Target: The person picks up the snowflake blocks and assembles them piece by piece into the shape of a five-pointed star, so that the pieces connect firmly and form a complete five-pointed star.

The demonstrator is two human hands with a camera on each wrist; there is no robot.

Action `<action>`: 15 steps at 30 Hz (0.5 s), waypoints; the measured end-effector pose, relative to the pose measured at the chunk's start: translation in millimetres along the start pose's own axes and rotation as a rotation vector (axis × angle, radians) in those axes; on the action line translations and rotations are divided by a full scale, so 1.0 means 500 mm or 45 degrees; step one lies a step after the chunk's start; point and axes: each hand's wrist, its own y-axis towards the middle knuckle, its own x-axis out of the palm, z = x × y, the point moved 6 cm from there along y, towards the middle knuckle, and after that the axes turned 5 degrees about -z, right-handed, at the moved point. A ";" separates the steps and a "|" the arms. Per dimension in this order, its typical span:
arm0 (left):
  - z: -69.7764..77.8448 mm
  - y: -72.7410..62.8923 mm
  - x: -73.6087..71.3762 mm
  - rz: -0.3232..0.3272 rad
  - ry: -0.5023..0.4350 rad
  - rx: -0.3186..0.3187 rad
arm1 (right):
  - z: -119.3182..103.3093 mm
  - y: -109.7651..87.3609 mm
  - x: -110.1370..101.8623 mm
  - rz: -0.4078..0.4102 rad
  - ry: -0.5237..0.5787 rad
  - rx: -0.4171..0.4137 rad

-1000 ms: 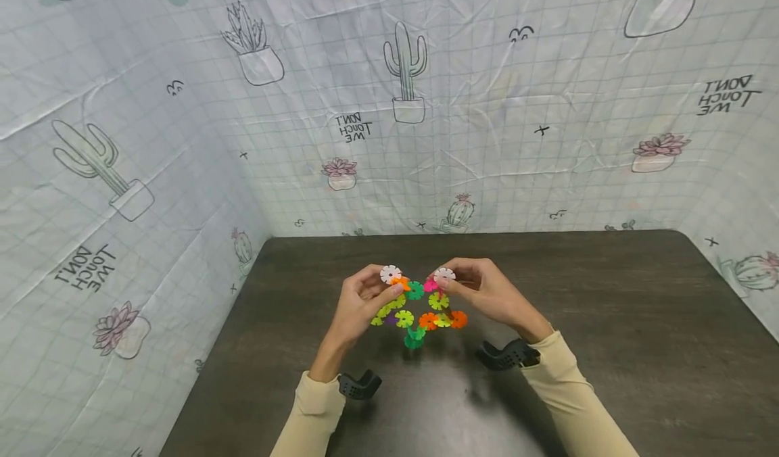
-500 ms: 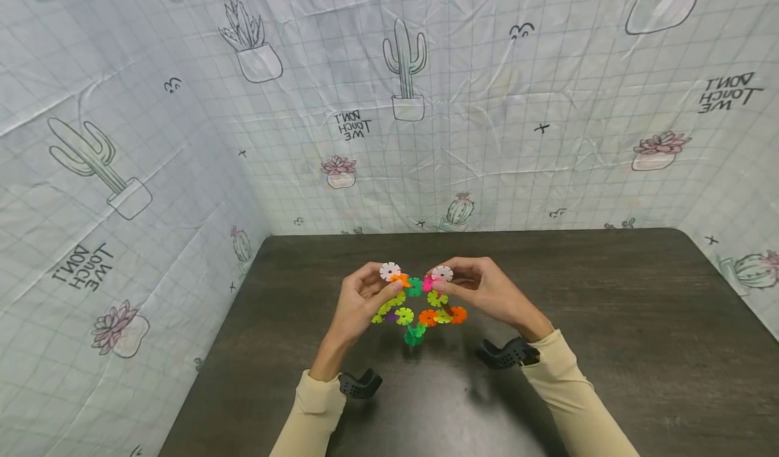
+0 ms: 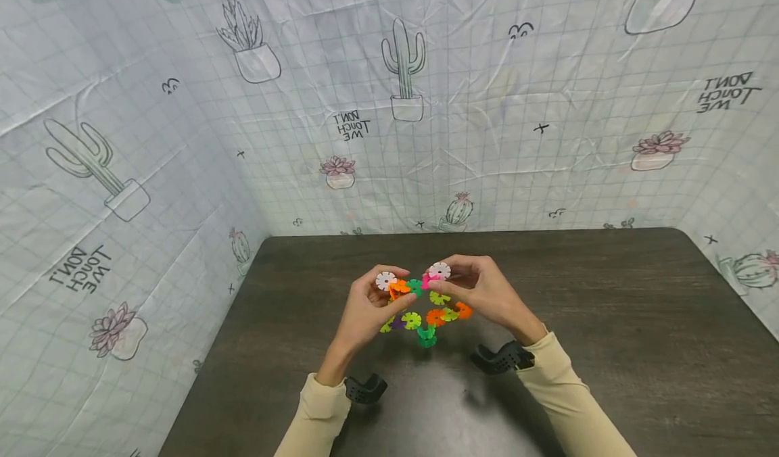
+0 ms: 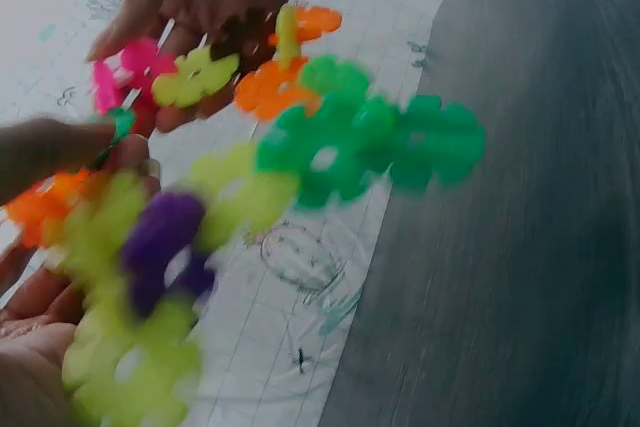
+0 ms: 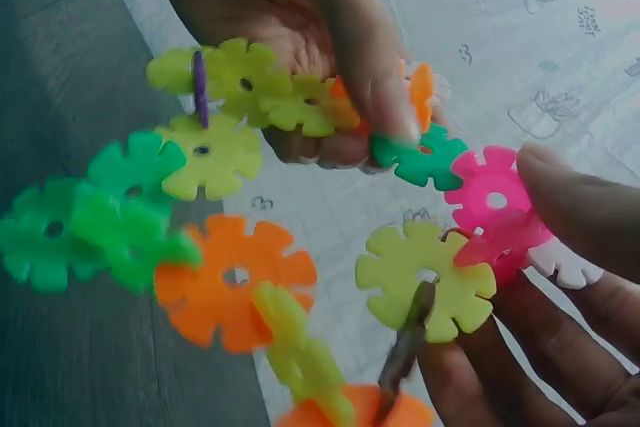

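Note:
Slotted plastic snowflake discs are joined into a closed ring, held up above the table in the head view. My left hand (image 3: 362,311) pinches the ring's top, its thumb on a green disc (image 5: 420,155) beside the orange discs (image 3: 399,286). Opposite it, my right hand (image 3: 489,295) grips the pink discs (image 5: 495,192) between thumb and fingers. A white disc (image 3: 386,281) sticks up at the left corner, another white disc (image 3: 440,271) at the right. Lower down hang yellow discs (image 5: 425,280), a purple disc (image 4: 165,242), an orange disc (image 5: 235,280) and green discs (image 3: 427,337).
The dark wood-grain table (image 3: 608,349) spreads under both hands. Behind and to the left stands a white cactus-print cloth (image 3: 475,139). Black wrist mounts (image 3: 366,389) jut inward from both forearms.
My left hand has turned and shifted slightly right, its thumb sliding from the orange disc to the green one. The ring's lower part has swung a little right. My right hand has barely moved.

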 end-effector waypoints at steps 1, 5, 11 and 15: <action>0.000 0.000 0.003 -0.003 0.008 0.004 | 0.000 0.000 0.002 0.001 -0.004 0.000; -0.001 0.000 0.006 0.010 -0.012 0.011 | -0.004 0.001 0.009 0.010 -0.013 -0.012; 0.004 -0.001 0.004 0.047 -0.038 0.015 | 0.000 0.005 0.019 0.013 0.055 -0.036; 0.004 0.000 0.001 0.062 -0.038 0.006 | -0.001 0.007 0.024 0.006 0.057 -0.054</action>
